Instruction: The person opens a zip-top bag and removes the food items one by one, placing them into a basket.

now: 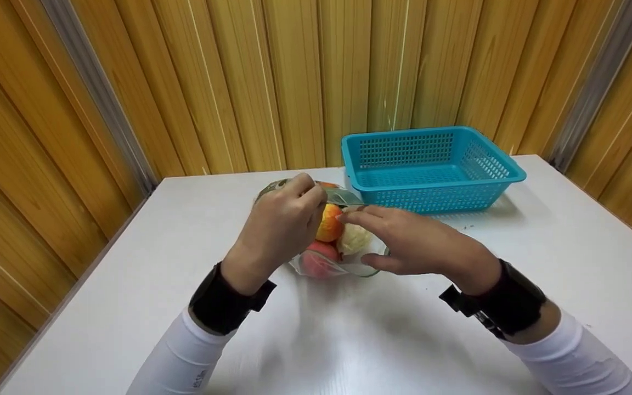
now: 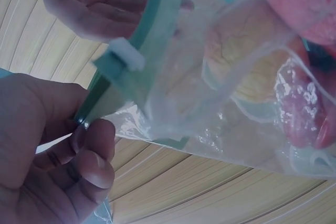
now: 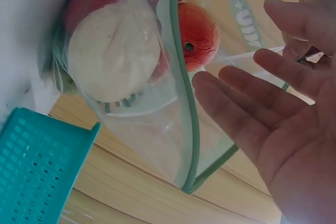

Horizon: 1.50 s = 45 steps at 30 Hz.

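Observation:
A clear zip bag (image 1: 351,269) with a green seal strip stands on the table. Inside it are a red-orange apple-like fruit (image 3: 195,38), a pale cream round item (image 3: 113,51) and pinkish-red items (image 1: 316,262). At the bag's corner, thumb and fingers of my left hand (image 1: 286,225) pinch the green strip, close to a small white slider (image 2: 126,53). My right hand (image 1: 412,238) is at the bag's open mouth, its fingers extended and the palm toward the strip in the right wrist view. That hand holds nothing; whether its fingertips touch the strip is unclear.
A blue-green perforated basket (image 1: 431,192) stands behind and to the right of the bag, near the back edge of the white table (image 1: 146,269). Wood-look panels (image 1: 294,82) rise behind the table and at both sides.

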Tool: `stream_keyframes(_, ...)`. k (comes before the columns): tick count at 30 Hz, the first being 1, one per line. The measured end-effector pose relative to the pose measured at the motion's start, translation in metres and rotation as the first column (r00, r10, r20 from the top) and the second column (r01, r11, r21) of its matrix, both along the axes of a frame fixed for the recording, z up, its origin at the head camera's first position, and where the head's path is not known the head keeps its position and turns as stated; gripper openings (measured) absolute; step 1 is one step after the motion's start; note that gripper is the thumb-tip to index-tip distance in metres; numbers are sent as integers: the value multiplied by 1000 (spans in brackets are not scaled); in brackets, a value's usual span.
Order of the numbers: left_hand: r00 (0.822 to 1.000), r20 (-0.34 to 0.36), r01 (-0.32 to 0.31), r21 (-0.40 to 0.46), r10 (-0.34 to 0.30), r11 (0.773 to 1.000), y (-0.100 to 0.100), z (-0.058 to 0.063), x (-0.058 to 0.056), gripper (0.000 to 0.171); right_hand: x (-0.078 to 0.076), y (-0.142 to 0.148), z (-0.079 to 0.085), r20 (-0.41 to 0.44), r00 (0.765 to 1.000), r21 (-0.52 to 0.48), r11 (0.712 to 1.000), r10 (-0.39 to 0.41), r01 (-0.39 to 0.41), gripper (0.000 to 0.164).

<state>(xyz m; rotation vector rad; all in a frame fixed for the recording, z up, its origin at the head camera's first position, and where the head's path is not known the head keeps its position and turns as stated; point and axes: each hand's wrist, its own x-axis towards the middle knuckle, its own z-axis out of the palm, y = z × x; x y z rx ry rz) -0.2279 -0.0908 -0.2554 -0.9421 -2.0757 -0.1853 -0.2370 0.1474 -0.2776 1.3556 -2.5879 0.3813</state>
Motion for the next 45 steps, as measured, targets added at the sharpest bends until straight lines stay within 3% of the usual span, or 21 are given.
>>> stream_keyframes(5,999,-18,46,-7,-46,999,3,-1,0,11,-7,-4,-12,88,995,59,997,-45,39,85)
stream_keyframes(9,996,-43,80,-7,-80,997,4,-3,-1,15,-16,-7,-24,160,979,81,990,-130,118,95)
stream_keyframes(11,995,-57,86,-11,-86,996,4,-3,-1,16,-21,-7,-30,157,975,81,986,-155,144,97)
stream_keyframes(13,994,-65,88,-17,-89,996,4,-3,-2,16,-25,-8,-35,126,981,76,988,-147,138,98)
stream_keyframes(17,994,-64,88,-26,-89,996,5,-3,-1,16,-34,-14,-44,-35,999,21,1000,-18,19,84)
stream_keyframes(20,994,-57,89,-31,-90,996,4,-3,-1,17,-41,-22,-48,-170,984,2,999,52,-53,70)
stream_keyframes(24,994,-44,96,-40,-98,995,5,-3,0,17,-48,-30,-48,-280,958,41,998,58,-48,50)
stream_keyframes(27,994,-43,101,-43,-103,994,5,-3,0,16,-51,-35,-46,-296,955,89,996,25,2,45)
stream_keyframes(33,993,-42,111,-59,-114,992,6,-2,-1,16,-52,-39,-43,-223,974,181,980,-42,84,57)
stream_keyframes(35,992,-37,114,-64,-117,991,6,-2,-1,16,-52,-39,-44,-247,969,189,979,-28,77,57)
stream_keyframes(39,993,-33,111,-57,-113,992,5,-2,-2,19,-54,-38,-44,-370,929,142,989,19,37,49)
stream_keyframes(42,994,-20,110,-41,-110,993,3,-2,-2,20,-55,-38,-40,-371,928,97,995,27,11,42)
stream_keyframes(45,994,4,110,-31,-110,993,1,-1,-1,19,-51,-38,-33,-311,950,78,997,7,19,47)
